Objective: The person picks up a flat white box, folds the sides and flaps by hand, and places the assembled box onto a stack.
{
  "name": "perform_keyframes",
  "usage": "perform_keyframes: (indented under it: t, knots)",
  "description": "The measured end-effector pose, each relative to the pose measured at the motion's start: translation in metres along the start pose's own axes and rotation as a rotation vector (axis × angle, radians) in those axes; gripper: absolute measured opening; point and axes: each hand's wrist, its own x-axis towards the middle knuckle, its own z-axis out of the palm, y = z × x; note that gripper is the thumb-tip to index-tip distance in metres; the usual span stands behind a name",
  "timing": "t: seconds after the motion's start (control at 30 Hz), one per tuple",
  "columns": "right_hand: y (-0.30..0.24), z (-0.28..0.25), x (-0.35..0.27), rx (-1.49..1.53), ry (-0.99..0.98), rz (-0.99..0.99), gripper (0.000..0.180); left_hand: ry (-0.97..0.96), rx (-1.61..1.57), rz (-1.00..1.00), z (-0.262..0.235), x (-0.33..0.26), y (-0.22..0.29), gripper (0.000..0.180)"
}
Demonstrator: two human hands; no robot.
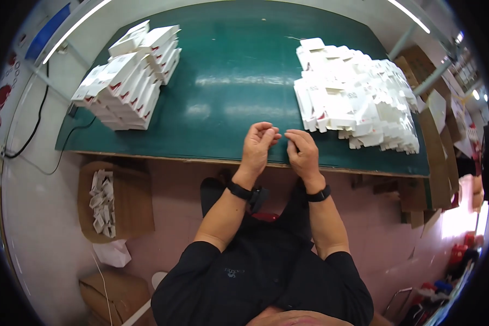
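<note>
My left hand [258, 144] is at the near edge of the green table [233, 60], its fingers curled in and the thumb against them. Facing it, a small gap away, is my right hand [303, 153], also closed, thumb and fingertips together. Anything between the fingertips is too small or hidden to make out. To the right of my right hand lies a wide, layered pile of white cartons [358, 100] with small tabs showing. Stacked white boxes [127, 81] with red marks stand at the far left of the table, away from both hands.
Below the table's left side, an open cardboard box [133, 201] contains white folded card pieces [103, 204]. Another brown carton [114, 296] sits on the floor at lower left. Cardboard [437, 146] stands along the right table end. A black cable [41, 108] hangs at left.
</note>
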Motion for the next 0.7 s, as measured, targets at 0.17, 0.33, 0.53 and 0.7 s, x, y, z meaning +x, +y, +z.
perform_keyframes:
  t: [0.17, 0.33, 0.53, 0.7]
  knots:
    - [0.006, 0.001, 0.000, 0.073, -0.090, 0.143, 0.015, 0.009, 0.163, 0.012, -0.005, -0.002, 0.022, 0.021]
    - [0.000, 0.001, 0.000, 0.045, -0.104, 0.128, 0.013, 0.092, 0.493, 0.401, -0.039, 0.020, 0.097, 0.023]
    - [-0.002, 0.000, -0.001, 0.060, -0.121, 0.123, 0.012, 0.470, 1.442, 1.125, -0.077, 0.032, 0.255, 0.044]
    - [-0.003, 0.000, 0.002, 0.045, -0.128, 0.112, 0.010, 0.721, 1.804, 1.233, -0.120, 0.038, 0.349, 0.057]
